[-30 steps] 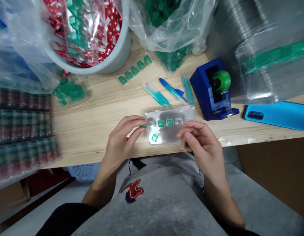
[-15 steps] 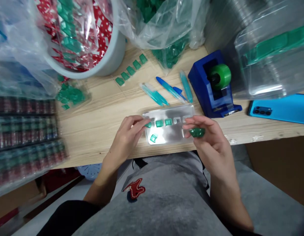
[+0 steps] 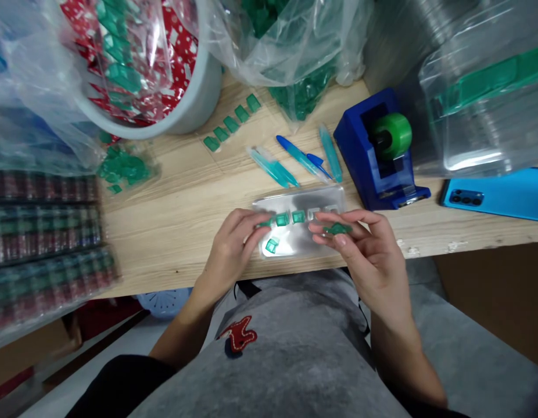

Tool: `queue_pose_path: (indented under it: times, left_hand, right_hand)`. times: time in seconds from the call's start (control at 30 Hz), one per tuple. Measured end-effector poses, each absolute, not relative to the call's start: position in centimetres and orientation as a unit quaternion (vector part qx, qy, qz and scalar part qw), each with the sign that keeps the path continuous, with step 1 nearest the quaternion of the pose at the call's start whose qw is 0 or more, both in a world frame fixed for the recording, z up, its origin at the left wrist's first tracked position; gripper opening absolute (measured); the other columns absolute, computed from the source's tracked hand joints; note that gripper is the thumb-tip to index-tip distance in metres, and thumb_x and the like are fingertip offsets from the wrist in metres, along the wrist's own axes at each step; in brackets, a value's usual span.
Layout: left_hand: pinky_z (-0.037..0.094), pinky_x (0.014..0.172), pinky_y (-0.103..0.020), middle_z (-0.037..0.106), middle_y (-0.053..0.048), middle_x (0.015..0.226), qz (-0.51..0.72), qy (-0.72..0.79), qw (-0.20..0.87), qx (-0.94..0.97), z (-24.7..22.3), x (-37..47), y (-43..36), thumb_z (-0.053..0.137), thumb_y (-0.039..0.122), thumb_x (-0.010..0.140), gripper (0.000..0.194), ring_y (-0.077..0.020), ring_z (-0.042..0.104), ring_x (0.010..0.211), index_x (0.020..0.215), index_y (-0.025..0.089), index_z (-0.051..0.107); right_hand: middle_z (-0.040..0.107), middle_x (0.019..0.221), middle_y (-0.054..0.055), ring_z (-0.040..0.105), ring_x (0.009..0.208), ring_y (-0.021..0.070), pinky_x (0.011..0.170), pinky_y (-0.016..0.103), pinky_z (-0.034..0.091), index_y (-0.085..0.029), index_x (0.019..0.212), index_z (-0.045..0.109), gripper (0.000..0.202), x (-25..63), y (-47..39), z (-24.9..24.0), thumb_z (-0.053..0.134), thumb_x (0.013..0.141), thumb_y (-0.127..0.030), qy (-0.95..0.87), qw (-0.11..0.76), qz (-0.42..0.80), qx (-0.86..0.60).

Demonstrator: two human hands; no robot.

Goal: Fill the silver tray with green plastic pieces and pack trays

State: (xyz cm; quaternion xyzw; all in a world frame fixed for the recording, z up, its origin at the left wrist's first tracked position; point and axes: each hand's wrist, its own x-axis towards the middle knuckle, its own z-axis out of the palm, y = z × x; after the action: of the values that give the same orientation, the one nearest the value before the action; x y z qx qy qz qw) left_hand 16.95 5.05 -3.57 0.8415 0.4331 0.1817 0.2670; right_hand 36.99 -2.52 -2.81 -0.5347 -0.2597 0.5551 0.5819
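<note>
A clear plastic tray lies near the table's front edge, with small square slots along its back part. Two green pieces sit in middle slots, and slots to their right show no green. One loose green piece rests on the tray's front left. My left hand pinches a green piece at the leftmost slot, partly hidden by the fingertips. Over the tray's right end, my right hand holds green pieces between thumb and fingers; they overlap too much to tell apart.
Behind the tray lie pens and a row of green pieces. A blue tape dispenser and blue phone stand right. A grey bucket, plastic bags and packed rows border the left and back.
My right hand has moved left over the tray with its green pieces, the thumb now pressed onto them. My left hand has shifted slightly right at the leftmost slot.
</note>
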Motion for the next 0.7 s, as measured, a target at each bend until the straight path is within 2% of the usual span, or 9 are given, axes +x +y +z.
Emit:
queue_pose_path:
  times: [0.1, 0.17, 0.33, 0.43, 0.53, 0.63, 0.7]
  left_hand:
    - [0.054, 0.075, -0.029, 0.06, -0.004, 0.097, 0.178, 0.405, 0.258, 0.859, -3.8, 17.0, 4.8, 0.056, 0.02, 0.092, 0.025, -0.0152, 0.06, 0.087, 0.117, 0.022, 0.061]
    - [0.053, 0.075, -0.03, 0.059, -0.004, 0.095, 0.181, 0.425, 0.236, 0.855, -4.1, 16.8, 4.7, 0.055, 0.02, 0.092, 0.026, -0.0154, 0.058, 0.086, 0.117, 0.023, 0.061]
    - [0.05, 0.074, -0.03, 0.058, -0.006, 0.095, 0.19, 0.431, 0.189, 0.861, -4.7, 16.5, 4.7, 0.054, 0.019, 0.093, 0.025, -0.017, 0.055, 0.086, 0.116, 0.021, 0.063]
    - [0.047, 0.075, -0.033, 0.06, -0.007, 0.098, 0.169, 0.416, 0.151, 0.881, -4.8, 16.6, 4.6, 0.051, 0.016, 0.093, 0.029, -0.018, 0.053, 0.085, 0.12, 0.022, 0.06]
    - [0.046, 0.078, -0.037, 0.062, -0.008, 0.102, 0.156, 0.422, 0.14, 0.882, -4.4, 16.7, 4.7, 0.053, 0.017, 0.093, 0.029, -0.0196, 0.053, 0.087, 0.12, 0.023, 0.06]
    - [0.047, 0.084, -0.037, 0.061, -0.007, 0.107, 0.204, 0.436, 0.198, 0.854, -3.3, 17.2, 4.6, 0.057, 0.017, 0.091, 0.031, -0.0202, 0.055, 0.095, 0.12, 0.025, 0.061]
    - [0.048, 0.084, -0.033, 0.062, -0.004, 0.105, 0.253, 0.433, 0.301, 0.811, -2.2, 17.8, 4.4, 0.055, 0.015, 0.091, 0.032, -0.0174, 0.057, 0.097, 0.12, 0.028, 0.06]
  right_hand:
    - [0.072, 0.106, 0.003, 0.073, 0.081, 0.0165, 0.07, 0.033, 0.063, -0.026, 0.099, 0.053, 0.014, 37.0, -2.5, -2.6, 0.062, 0.088, -0.026, -0.257, 0.575, 0.55, -0.548]
    - [0.072, 0.103, 0.002, 0.073, 0.076, 0.0153, 0.066, 0.031, 0.063, -0.025, 0.099, 0.057, 0.012, 37.1, -2.6, -2.5, 0.061, 0.089, -0.025, -0.258, 0.575, 0.54, -0.558]
    - [0.073, 0.099, -0.002, 0.073, 0.083, 0.0137, 0.079, 0.03, 0.062, -0.029, 0.112, 0.064, 0.028, 37.2, -3.2, -2.8, 0.064, 0.087, -0.017, -0.268, 0.574, 0.526, -0.567]
    - [0.074, 0.093, -0.003, 0.074, 0.084, 0.0134, 0.08, 0.028, 0.062, -0.031, 0.113, 0.066, 0.03, 37.1, -3.3, -2.9, 0.064, 0.087, -0.016, -0.267, 0.562, 0.534, -0.572]
    - [0.075, 0.095, -0.002, 0.074, 0.083, 0.0148, 0.078, 0.03, 0.063, -0.03, 0.112, 0.066, 0.029, 36.7, -3.1, -2.5, 0.067, 0.085, -0.018, -0.246, 0.575, 0.548, -0.555]
    - [0.075, 0.093, -0.003, 0.074, 0.078, 0.0147, 0.073, 0.03, 0.064, -0.029, 0.103, 0.068, 0.024, 36.3, -2.8, -1.8, 0.072, 0.08, -0.021, -0.226, 0.602, 0.557, -0.525]
    - [0.076, 0.088, -0.003, 0.073, 0.076, 0.0141, 0.07, 0.027, 0.064, -0.029, 0.097, 0.07, 0.022, 36.1, -2.7, -1.4, 0.075, 0.077, -0.022, -0.228, 0.602, 0.561, -0.52]
